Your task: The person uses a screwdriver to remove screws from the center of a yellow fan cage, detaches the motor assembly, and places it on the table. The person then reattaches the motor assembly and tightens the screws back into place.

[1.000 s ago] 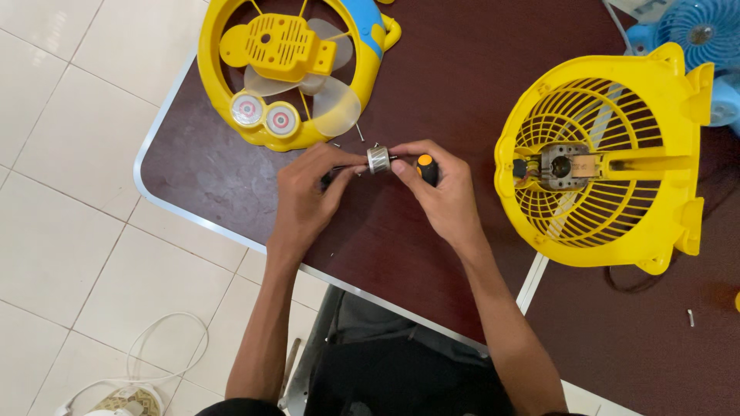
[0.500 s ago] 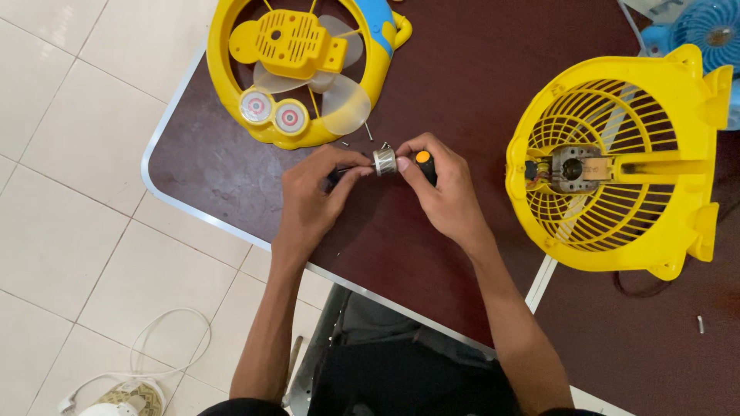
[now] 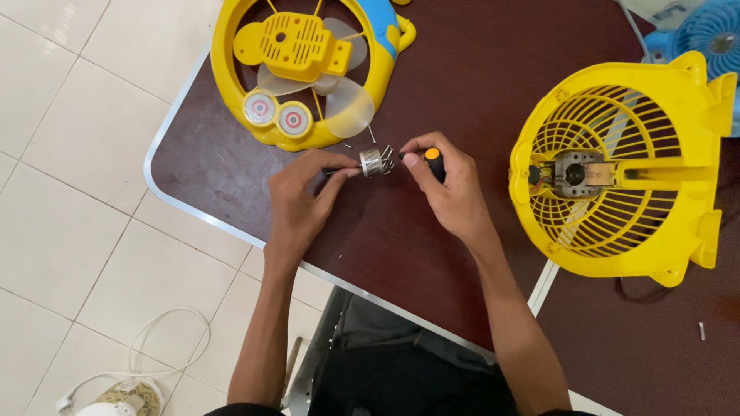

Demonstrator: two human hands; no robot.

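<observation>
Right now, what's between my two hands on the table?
In the head view, a small silver motor sits between the left hand and right hand, pinched by the left fingertips.

Count of things on the dark brown surface [image 3: 231, 169]

Two hands are in view, the left hand [image 3: 297, 204] and the right hand [image 3: 455, 192], with one small silver cylindrical motor [image 3: 371, 162] and one black-handled screwdriver with an orange cap [image 3: 434, 160] between them. There are two yellow plastic fan housings: one round yellow fan frame with clear blades and a blue handle [image 3: 308, 69], bearing two round red-and-white discs [image 3: 276, 113], and one yellow grille housing with a metal motor mount [image 3: 624, 169]. One light blue fan [image 3: 709, 31] sits at the top right. One white cable [image 3: 154, 347] lies on the floor.
</observation>
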